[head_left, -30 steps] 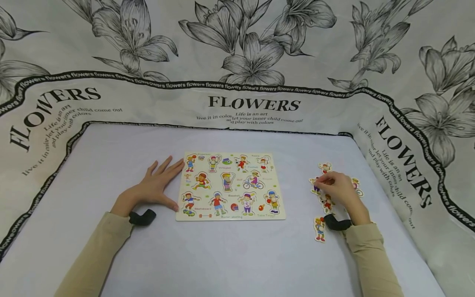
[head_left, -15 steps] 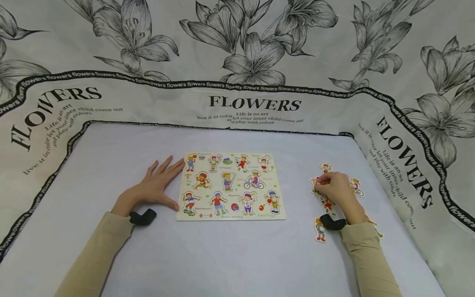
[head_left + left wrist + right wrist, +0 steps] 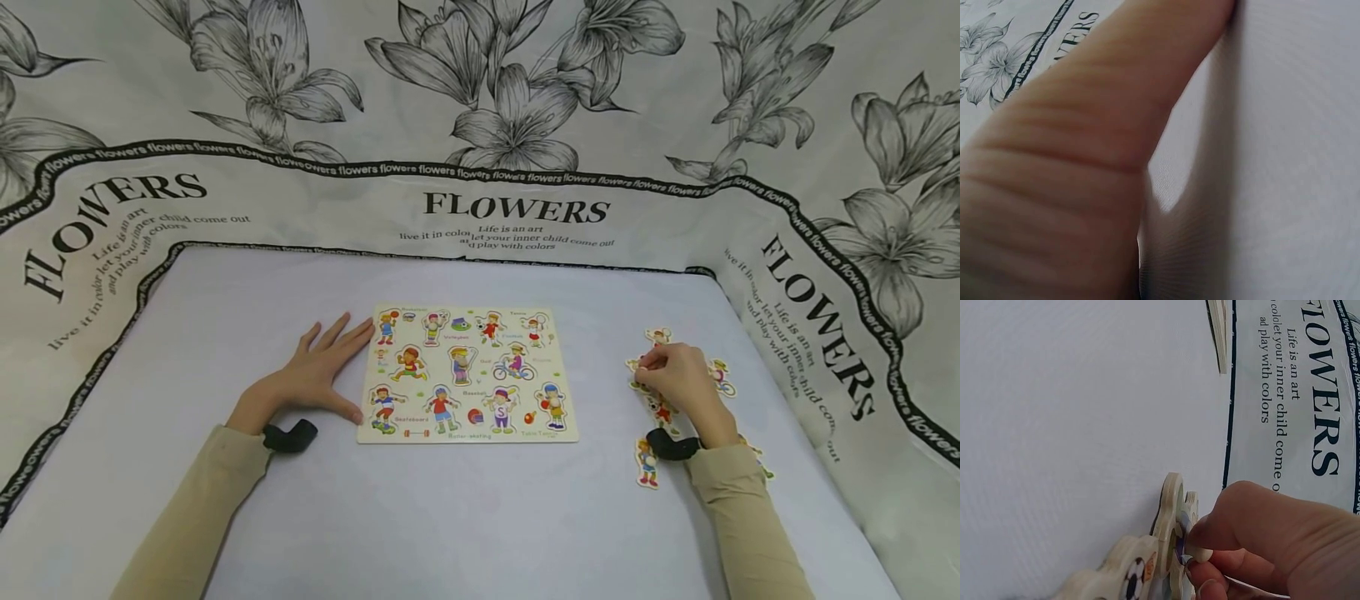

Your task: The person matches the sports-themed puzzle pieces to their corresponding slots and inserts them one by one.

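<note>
My left hand (image 3: 307, 375) lies with spread fingers at the left side of a wooden puzzle board (image 3: 431, 368), fingertips and thumb touching its edge. Cartoon children doing sports fill the board. To the right, my right hand (image 3: 686, 387) pinches a small wooden knob (image 3: 1202, 555) between thumb and fingers. That knob is on a puzzle piece (image 3: 1170, 509) with purple on it, mostly covered by the hand in the head view. The piece is among other pieces on the table. A football piece (image 3: 662, 413) lies just below the hand, partly hidden.
More loose pieces surround the right hand: a tennis piece (image 3: 657, 336) above, a bicycle piece (image 3: 722, 379) to its right, and a figure piece (image 3: 646, 467) nearer the front. Another piece (image 3: 759, 458) shows beside the right sleeve. White flower-printed cloth (image 3: 517, 208) rises behind the table.
The right wrist and forearm have shifted slightly left, uncovering a piece beside the sleeve. The right fingers now cover more of the pinched piece. The left hand stays put.
</note>
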Action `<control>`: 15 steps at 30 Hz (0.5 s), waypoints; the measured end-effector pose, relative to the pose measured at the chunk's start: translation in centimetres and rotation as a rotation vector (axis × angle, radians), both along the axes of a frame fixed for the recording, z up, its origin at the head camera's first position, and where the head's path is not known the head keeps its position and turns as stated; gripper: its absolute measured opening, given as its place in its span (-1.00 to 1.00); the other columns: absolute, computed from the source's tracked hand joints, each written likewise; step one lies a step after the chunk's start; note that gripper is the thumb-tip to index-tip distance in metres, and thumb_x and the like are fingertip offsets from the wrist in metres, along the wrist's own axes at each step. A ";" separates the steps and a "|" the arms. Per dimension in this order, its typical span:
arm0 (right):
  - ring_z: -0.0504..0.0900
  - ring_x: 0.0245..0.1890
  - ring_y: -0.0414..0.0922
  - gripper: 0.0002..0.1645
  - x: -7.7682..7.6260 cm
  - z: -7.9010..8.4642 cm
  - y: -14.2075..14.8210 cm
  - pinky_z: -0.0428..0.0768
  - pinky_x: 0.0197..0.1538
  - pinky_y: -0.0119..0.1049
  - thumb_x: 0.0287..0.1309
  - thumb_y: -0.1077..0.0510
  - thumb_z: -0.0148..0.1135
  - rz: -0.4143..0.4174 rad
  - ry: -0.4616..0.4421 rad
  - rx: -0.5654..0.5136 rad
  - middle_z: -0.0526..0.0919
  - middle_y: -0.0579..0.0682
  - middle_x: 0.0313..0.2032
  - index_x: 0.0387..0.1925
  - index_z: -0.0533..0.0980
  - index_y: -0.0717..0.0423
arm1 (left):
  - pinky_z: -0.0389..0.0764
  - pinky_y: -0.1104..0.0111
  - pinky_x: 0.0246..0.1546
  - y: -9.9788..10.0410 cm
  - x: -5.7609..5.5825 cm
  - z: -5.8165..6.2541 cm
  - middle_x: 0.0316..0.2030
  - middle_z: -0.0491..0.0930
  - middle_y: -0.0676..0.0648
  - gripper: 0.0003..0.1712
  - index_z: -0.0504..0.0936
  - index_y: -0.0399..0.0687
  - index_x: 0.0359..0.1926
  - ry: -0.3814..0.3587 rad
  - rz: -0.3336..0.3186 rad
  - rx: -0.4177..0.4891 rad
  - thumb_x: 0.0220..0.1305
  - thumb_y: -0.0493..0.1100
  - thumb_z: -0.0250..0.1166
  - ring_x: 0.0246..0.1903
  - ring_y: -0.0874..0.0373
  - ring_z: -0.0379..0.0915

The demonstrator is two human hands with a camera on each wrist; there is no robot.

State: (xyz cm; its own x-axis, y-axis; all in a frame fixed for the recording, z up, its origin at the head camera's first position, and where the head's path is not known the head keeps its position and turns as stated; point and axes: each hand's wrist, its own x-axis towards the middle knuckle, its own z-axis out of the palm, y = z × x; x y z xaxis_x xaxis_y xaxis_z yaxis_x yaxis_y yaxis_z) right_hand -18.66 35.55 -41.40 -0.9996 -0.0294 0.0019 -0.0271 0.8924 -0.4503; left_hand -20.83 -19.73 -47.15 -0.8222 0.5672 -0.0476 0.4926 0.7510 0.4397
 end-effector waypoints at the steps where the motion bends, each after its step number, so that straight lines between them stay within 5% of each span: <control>1: 0.49 -0.52 -0.08 -0.86 0.0 0.0 0.0 0.49 -0.45 -0.24 0.05 0.24 0.35 0.001 0.000 0.001 0.64 0.05 -0.49 -0.37 0.65 0.28 | -0.56 -0.14 0.41 0.0 0.0 0.0 0.58 -0.21 -0.06 0.68 -0.12 -0.06 0.59 -0.002 0.000 0.001 -0.45 0.66 0.41 0.53 -0.13 -0.59; 15: 0.48 -0.52 -0.12 -0.85 -0.4 0.9 -0.9 0.46 -0.52 -0.31 0.03 0.24 0.34 0.007 -0.011 -0.026 0.62 0.03 -0.50 -0.35 0.61 0.27 | -0.55 -0.14 0.41 0.0 -0.1 0.0 0.58 -0.23 -0.03 0.69 -0.14 -0.04 0.59 -0.001 -0.006 -0.006 -0.45 0.67 0.40 0.53 -0.12 -0.60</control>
State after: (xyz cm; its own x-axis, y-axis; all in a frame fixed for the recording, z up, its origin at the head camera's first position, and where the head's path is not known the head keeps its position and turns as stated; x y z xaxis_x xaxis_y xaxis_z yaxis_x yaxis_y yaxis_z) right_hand -19.01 34.68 -40.50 -0.9993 -0.0362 -0.0081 -0.0281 0.8804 -0.4734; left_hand -20.92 -19.71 -47.20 -0.8187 0.5719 -0.0523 0.4965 0.7506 0.4359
